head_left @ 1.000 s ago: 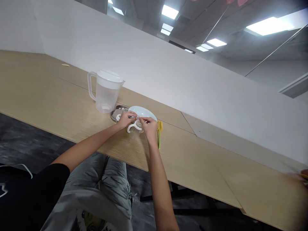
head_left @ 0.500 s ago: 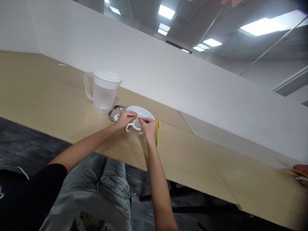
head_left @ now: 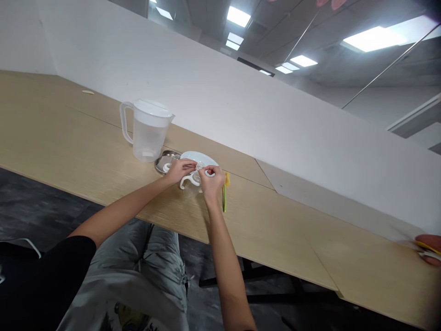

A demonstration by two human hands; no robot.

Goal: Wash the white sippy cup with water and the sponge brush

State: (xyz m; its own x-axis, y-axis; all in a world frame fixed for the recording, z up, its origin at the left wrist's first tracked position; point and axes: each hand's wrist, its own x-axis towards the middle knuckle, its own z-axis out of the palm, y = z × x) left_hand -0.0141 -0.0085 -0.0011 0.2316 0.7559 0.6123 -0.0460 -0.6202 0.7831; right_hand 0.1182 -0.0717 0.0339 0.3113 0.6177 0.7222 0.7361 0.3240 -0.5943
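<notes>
In front of me on the table stands a small clear baby bottle with white double handles (head_left: 188,179). Both of my hands meet just over its top. Between their fingertips is a small clear piece (head_left: 200,166), perhaps the bottle's teat; its exact shape is too small to make out. My left hand (head_left: 179,169) pinches it from the left. On the other side, my right hand (head_left: 212,182) grips it with thumb and fingertips and hides part of the bottle's right handle.
Behind the hands lies a white plate (head_left: 196,156). A round metal tray (head_left: 159,164) holding small white and clear parts is at its left. A lidded clear pitcher (head_left: 149,135) stands further left. At right lies a green-handled brush (head_left: 224,197) with a yellow head. A white partition (head_left: 220,96) backs the table.
My right hand has turned slightly and shifted a little to the left, its fingers curling more. My left hand and the bottle stay where they were.
</notes>
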